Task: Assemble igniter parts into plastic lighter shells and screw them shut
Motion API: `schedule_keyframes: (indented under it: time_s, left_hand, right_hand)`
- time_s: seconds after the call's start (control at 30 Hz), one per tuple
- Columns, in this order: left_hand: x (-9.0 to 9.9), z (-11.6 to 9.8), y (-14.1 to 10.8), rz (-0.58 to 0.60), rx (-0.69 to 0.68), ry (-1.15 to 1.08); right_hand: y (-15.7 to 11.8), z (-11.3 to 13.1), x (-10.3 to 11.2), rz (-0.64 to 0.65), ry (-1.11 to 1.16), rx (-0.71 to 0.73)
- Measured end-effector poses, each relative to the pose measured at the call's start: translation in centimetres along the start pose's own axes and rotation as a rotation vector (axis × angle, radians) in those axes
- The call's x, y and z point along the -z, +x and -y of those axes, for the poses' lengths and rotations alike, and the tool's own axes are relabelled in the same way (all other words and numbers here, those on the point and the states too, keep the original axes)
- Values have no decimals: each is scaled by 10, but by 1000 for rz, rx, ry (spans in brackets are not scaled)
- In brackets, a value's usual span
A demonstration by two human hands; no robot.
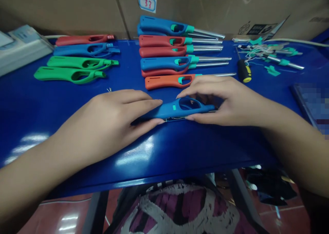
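Observation:
A blue lighter casing (167, 109) lies on its side low over the blue table, between my two hands. My left hand (115, 115) grips its handle end, thumb below and fingers on top. At the other end my right hand (221, 98) pinches the casing around the trigger opening, thumb along the lower edge. Thin wires show along the near seam, and a small turquoise piece shows through a slot. Just behind lies an orange lighter (161, 81) with a metal tube, partly covered by my right fingers.
Several finished-looking lighters (164, 41) in red and blue lie in a row at the back. Green, blue and red casings (61, 74) lie at left. A screwdriver (244, 71) and a pile of loose parts (272, 52) sit at right, before a cardboard box (77, 11).

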State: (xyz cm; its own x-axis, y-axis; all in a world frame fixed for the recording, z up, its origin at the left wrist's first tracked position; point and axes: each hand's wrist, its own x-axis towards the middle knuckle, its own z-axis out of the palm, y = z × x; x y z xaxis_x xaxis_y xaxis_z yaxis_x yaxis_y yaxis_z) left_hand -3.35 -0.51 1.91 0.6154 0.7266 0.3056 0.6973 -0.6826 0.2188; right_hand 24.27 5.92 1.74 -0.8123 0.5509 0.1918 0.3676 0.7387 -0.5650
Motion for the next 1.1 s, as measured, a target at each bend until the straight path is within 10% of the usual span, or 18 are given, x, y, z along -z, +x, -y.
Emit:
schedule_keyframes:
  time_s: [1.1]
  left_hand:
    - [-12, 1, -2, 146, -30, 188]
  right_hand:
    - [-2, -2, -14, 91, -259, 42]
